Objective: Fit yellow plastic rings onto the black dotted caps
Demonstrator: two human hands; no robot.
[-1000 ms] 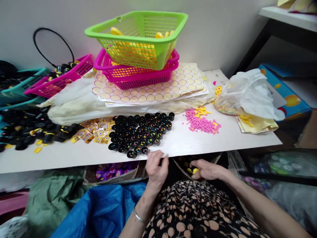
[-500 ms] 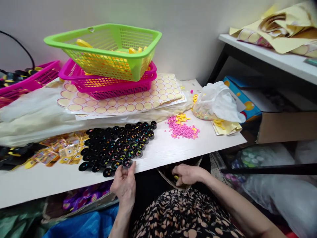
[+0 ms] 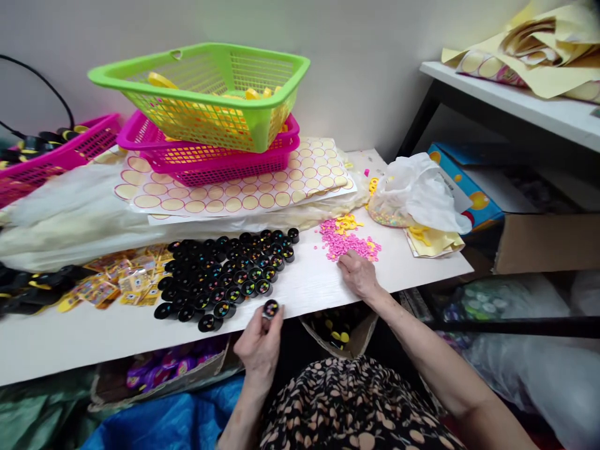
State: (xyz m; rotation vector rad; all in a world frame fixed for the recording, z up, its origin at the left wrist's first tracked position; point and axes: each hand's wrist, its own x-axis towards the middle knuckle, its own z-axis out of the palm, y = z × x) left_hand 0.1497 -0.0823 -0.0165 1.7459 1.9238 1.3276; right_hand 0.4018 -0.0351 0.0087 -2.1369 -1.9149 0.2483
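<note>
My left hand (image 3: 259,340) is at the table's front edge, its fingers closed around a small black cup (image 3: 270,309) with coloured beads inside. Just beyond it stands a cluster of several black cups (image 3: 225,276) on the white table (image 3: 309,284). My right hand (image 3: 357,272) rests on the table at the near edge of a pile of pink beads (image 3: 349,245), fingers curled down onto them; what they hold is hidden. A few yellow pieces (image 3: 345,223) lie on the far side of the pile.
Green basket (image 3: 201,94) stacked on pink baskets (image 3: 220,156) over sticker sheets (image 3: 244,194). A white plastic bag (image 3: 417,194) lies right; foil packets (image 3: 122,281) and black parts (image 3: 28,294) left. A cardboard box (image 3: 340,328) sits under the table, a shelf (image 3: 515,109) at the right.
My right hand rose from the box under the table and reached onto the table to the pink beads. My left hand shifted right along the edge with a black cup.
</note>
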